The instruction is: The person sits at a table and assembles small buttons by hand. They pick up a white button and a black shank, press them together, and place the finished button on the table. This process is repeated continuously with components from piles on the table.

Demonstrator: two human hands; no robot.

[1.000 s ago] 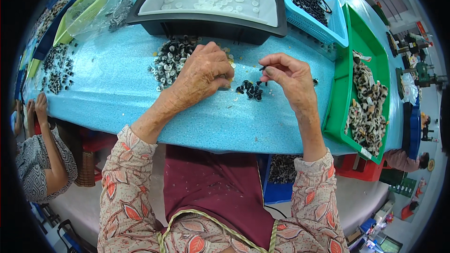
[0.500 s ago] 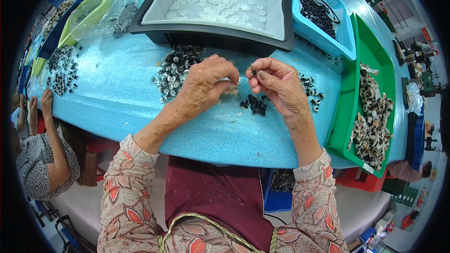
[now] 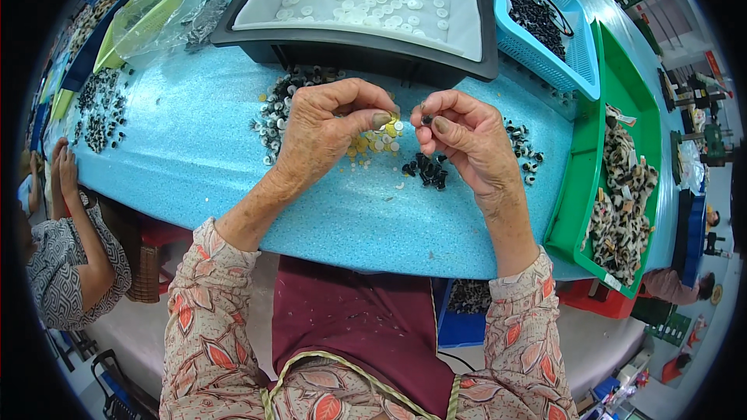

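Note:
My left hand (image 3: 323, 124) is closed in a pinch above a small pile of yellow and white discs (image 3: 373, 142); what is between its fingertips is too small to make out. Close beside it, my right hand (image 3: 475, 144) pinches a small black piece (image 3: 427, 120) between thumb and fingers. Under the right hand lies a cluster of glossy black pieces (image 3: 426, 171). Left of my left hand spreads a heap of black-and-white pieces (image 3: 274, 120), partly hidden by that hand. More such pieces (image 3: 525, 152) are scattered right of my right wrist.
A black tray (image 3: 358, 50) with white discs stands ahead. To its right are a blue basket (image 3: 580, 58) of black parts and a green crate (image 3: 572, 187) of spotted plush pieces. At left are a yellow-green basket (image 3: 167, 4), loose black parts (image 3: 101, 117) and another person's hands (image 3: 66, 167).
My left hand has lifted and turned slightly, uncovering more of the yellow and white discs. My right hand stays almost in place, still pinching a black piece. The view has shifted a little.

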